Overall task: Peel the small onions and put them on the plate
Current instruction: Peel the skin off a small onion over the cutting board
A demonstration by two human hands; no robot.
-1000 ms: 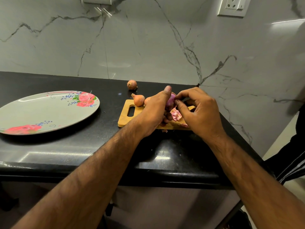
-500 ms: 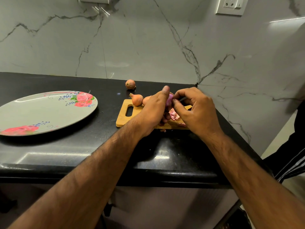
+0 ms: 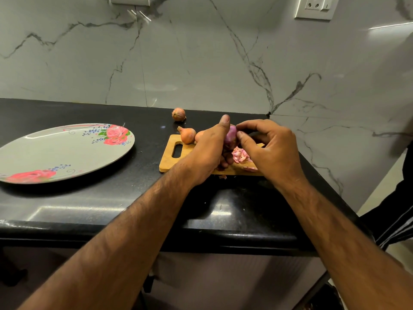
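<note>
Head view: the left hand [image 3: 207,151] gripped a purple onion [image 3: 230,136], fingers curled beneath it and the thumb standing straight up along its near side. The right hand [image 3: 270,153] met it from the other side, fingers bent, with thumb and forefinger pinching at the onion's upper end. The onion was held just above a wooden board [image 3: 169,162], over its middle, and showed glossy purple flesh on the side that could be seen.

Pink peels [image 3: 240,155] lay in a small heap on the board under the right hand, and one scrap [image 3: 222,176] lay on the counter [image 3: 111,198] at the board's near edge.

A brown onion [image 3: 187,135] sat at the board's far edge, beside the handle slot, its tip pointing left. A hidden onion [image 3: 199,136] touched it on the right, mostly covered by the left hand. A far onion [image 3: 178,114] rested alone on the black counter near the marble wall [image 3: 201,63].

The plate [image 3: 55,157], grey with red roses, lay well to the left of the board with no onion on it. A socket [image 3: 315,7] sat high on the wall at the right.
</note>
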